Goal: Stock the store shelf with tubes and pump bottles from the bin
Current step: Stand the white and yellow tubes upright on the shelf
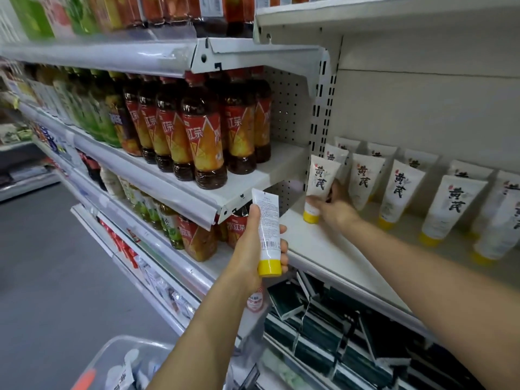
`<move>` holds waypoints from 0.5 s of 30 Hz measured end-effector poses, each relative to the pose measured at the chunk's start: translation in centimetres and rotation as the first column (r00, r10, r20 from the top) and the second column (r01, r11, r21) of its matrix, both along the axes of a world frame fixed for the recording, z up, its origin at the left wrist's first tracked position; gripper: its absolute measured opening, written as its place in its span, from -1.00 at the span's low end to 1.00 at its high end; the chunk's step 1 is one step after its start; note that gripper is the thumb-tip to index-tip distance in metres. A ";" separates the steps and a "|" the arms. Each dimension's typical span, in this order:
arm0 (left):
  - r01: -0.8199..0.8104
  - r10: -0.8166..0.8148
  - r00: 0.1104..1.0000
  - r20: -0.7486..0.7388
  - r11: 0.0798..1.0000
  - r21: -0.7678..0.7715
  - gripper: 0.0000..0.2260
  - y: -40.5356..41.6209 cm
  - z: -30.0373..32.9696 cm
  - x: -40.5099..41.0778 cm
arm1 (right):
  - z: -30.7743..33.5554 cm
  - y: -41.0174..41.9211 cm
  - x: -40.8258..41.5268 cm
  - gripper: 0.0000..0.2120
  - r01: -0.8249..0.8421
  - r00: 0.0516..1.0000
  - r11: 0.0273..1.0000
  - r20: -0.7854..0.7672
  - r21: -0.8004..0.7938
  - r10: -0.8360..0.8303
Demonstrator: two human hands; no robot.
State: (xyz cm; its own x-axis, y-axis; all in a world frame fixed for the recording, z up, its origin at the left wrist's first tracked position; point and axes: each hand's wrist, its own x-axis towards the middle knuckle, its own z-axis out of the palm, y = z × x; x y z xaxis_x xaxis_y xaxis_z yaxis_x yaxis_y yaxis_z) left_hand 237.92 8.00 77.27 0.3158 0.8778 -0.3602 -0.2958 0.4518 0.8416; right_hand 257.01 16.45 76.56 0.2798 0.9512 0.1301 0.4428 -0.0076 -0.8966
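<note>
Setting a soft, light tube (318, 190) cap-down on the shelf (318, 246), right hand (334, 209) fingers pinching its lower body; left hand (261, 246) grips another tube (267, 229) near the shelf edge.

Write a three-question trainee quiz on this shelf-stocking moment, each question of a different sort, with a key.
1. True or false: the left hand holds a white plastic tube with a yellow cap with its barcode side toward the camera.
2. Multiple choice: the right hand is gripping a second white yellow-capped tube that is
A. lying flat in the clear plastic bin
B. cap down on the white metal shelf, at the left end of the front row
C. among the red-labelled tea bottles
3. Fill in: the shelved tubes lean back with their caps pointing ____.

Key: 1 true; 2 B; 3 down.
</note>
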 end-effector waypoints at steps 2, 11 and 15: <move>-0.006 0.007 1.000 0.005 1.000 -0.011 -0.35 0.3 -0.1 0.0 | -0.2 0.4 -0.1 -0.52 -0.012 0.998 1.000 0.057 -0.003 0.012; -0.020 0.020 1.000 0.011 1.000 -0.007 -0.38 1.1 -0.4 0.6 | -0.7 1.5 -0.2 -0.52 0.013 0.991 1.000 0.129 0.015 -0.015; -0.024 0.024 1.000 0.008 1.000 0.007 -0.37 1.3 -0.5 1.0 | -0.7 1.5 -0.3 -0.53 0.024 0.989 0.999 0.142 0.028 -0.028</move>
